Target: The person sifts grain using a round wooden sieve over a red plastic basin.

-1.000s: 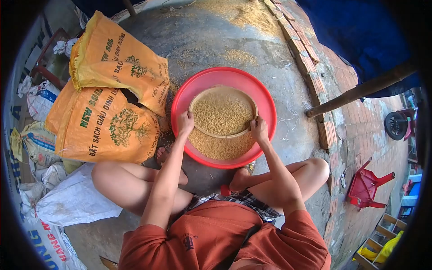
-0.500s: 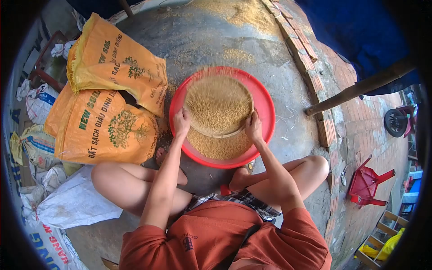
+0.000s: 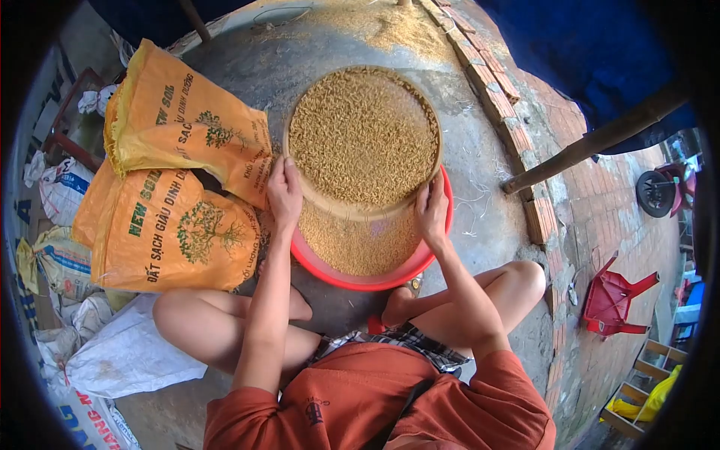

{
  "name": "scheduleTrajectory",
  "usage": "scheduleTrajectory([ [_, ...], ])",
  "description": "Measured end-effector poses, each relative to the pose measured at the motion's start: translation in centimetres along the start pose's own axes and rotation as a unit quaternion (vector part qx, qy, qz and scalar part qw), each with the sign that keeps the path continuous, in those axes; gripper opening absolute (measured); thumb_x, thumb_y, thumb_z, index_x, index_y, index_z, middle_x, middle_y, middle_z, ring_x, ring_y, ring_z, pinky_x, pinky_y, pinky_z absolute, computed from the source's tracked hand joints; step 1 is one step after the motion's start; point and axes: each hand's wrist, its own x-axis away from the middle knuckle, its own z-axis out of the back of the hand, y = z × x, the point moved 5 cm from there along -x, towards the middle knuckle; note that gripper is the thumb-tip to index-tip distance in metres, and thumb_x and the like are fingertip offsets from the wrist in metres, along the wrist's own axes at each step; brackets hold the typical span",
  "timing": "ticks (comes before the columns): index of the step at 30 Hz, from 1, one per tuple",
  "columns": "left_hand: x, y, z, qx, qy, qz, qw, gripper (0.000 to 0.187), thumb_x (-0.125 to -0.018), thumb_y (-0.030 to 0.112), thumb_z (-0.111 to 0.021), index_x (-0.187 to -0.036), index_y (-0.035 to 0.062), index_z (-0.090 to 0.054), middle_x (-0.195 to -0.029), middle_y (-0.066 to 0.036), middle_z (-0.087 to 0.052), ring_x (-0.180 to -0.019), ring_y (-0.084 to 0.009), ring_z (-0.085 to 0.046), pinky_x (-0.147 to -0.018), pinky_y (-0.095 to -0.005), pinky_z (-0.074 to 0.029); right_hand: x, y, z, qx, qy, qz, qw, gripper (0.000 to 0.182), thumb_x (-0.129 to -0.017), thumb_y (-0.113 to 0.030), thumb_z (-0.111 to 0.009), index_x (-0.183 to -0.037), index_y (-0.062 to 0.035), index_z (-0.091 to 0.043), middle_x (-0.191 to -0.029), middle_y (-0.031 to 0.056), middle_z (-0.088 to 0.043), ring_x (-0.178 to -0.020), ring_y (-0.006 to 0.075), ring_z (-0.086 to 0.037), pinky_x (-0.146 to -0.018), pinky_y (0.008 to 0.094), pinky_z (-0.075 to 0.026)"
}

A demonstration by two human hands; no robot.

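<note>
A round, shallow woven tray full of brown grain is held up over the red basin. My left hand grips its lower left rim, and my right hand grips the lower right rim. Fingers of both hands are wrapped round the edge, partly hidden beneath it. In the basin, paler grain shows below the tray's near edge; the far part of the basin is hidden under the tray.
Two orange sacks lie at the left, with white sacks nearer. Loose grain is spread on the floor ahead. A brick edge, slanting pole and upturned red stool are at the right.
Both hands have raised the tray, which looks larger and sits farther forward over the basin. The grain that was flying up in a blur now lies spread across the tray.
</note>
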Motion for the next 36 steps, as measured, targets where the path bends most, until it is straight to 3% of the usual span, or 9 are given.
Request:
scheduleTrajectory([
  [6,4.3,-10.6,-3.0,-0.137,-0.11,0.08,0.981,0.028,-0.086,0.021,-0.039,-0.08,-0.003,-0.052,-0.054,-0.01,-0.05,-0.05,-0.0184,-0.052,-0.048,-0.032,-0.037,2.7,6.6,-2.6,0.084,-0.106,-0.064,0.989,0.021,-0.077,-0.009,-0.045,-0.094,0.0025,-0.04,-0.062,0.0246,-0.051,-0.058,0.0391,-0.053,-0.051,0.0475,-0.039],
  [11,6.1,-13.1,-3.3,-0.207,-0.202,0.168,0.942,0.029,-0.085,0.022,-0.04,-0.079,-0.0037,-0.053,-0.058,-0.013,-0.054,-0.057,-0.0226,-0.056,-0.053,-0.0339,-0.039,4.3,9.0,-2.7,0.14,-0.174,-0.16,0.961,0.016,-0.076,-0.01,-0.046,-0.079,0.0058,-0.045,-0.057,0.0218,-0.052,-0.057,0.0313,-0.056,-0.052,0.0395,-0.042],
  [13,5.1,-10.8,-2.8,-0.166,-0.21,0.197,0.943,0.03,-0.086,0.022,-0.04,-0.078,-0.0039,-0.052,-0.057,-0.012,-0.053,-0.056,-0.0201,-0.055,-0.053,-0.0327,-0.039,3.2,6.0,-1.5,0.107,-0.17,-0.179,0.963,0.018,-0.076,-0.01,-0.046,-0.085,0.0056,-0.045,-0.059,0.0204,-0.053,-0.056,0.028,-0.057,-0.052,0.0369,-0.043],
  [15,2.9,-6.5,-1.8,-0.098,-0.117,0.091,0.984,0.028,-0.087,0.021,-0.039,-0.079,-0.0035,-0.051,-0.055,-0.009,-0.048,-0.054,-0.013,-0.049,-0.051,-0.0284,-0.037,2.0,2.5,-0.5,0.075,-0.163,-0.192,0.965,0.021,-0.077,-0.01,-0.046,-0.092,0.0055,-0.045,-0.06,0.019,-0.054,-0.056,0.0248,-0.057,-0.052,0.0344,-0.043],
  [17,1.3,-2.3,-1.2,-0.036,-0.076,0.055,0.995,0.026,-0.087,0.019,-0.038,-0.079,-0.0026,-0.05,-0.053,-0.009,-0.046,-0.049,-0.0143,-0.046,-0.047,-0.029,-0.035,0.8,-0.9,1.0,-0.043,-0.04,-0.095,0.994,0.031,-0.078,-0.009,-0.045,-0.105,0.0043,-0.04,-0.062,0.0156,-0.055,-0.054,0.0204,-0.055,-0.05,0.0307,-0.043],
  [20,0.0,0.1,-0.6,0.019,-0.036,0.012,0.999,0.022,-0.088,0.016,-0.037,-0.08,-0.0008,-0.049,-0.049,-0.004,-0.042,-0.043,-0.0099,-0.039,-0.042,-0.0264,-0.031,-0.3,-0.8,1.3,-0.012,-0.038,-0.076,0.996,0.038,-0.079,-0.009,-0.043,-0.114,0.0027,-0.034,-0.066,0.0142,-0.057,-0.054,0.0206,-0.055,-0.051,0.0297,-0.043],
  [26,3.5,-9.5,-2.9,-0.145,-0.099,0.046,0.983,0.025,-0.084,0.018,-0.041,-0.074,-0.002,-0.052,-0.055,-0.019,-0.051,-0.051,-0.0314,-0.052,-0.047,-0.0403,-0.037,2.5,5.8,-1.6,0.071,-0.142,-0.164,0.974,0.025,-0.077,-0.013,-0.048,-0.093,0.0051,-0.043,-0.061,0.0173,-0.056,-0.057,0.0248,-0.059,-0.049,0.0355,-0.045],
  [28,6.5,-13.9,-3.4,-0.186,-0.134,0.09,0.969,0.026,-0.082,0.019,-0.042,-0.073,-0.0021,-0.053,-0.06,-0.021,-0.053,-0.057,-0.0348,-0.053,-0.051,-0.0423,-0.038,4.9,7.8,-2.4,0.037,-0.241,-0.311,0.918,0.022,-0.075,-0.013,-0.049,-0.085,0.0071,-0.046,-0.062,0.0199,-0.057,-0.056,0.0279,-0.06,-0.051,0.0369,-0.046],
  [36,4.1,-8.9,-2.4,-0.136,-0.129,0.12,0.975,0.026,-0.082,0.019,-0.043,-0.074,-0.0026,-0.054,-0.06,-0.021,-0.053,-0.059,-0.0365,-0.054,-0.052,-0.0427,-0.04,2.7,4.0,-0.7,0.049,-0.162,-0.212,0.962,0.025,-0.074,-0.015,-0.048,-0.084,0.008,-0.048,-0.058,0.016,-0.058,-0.046,0.0244,-0.057,-0.045,0.0352,-0.046],
])
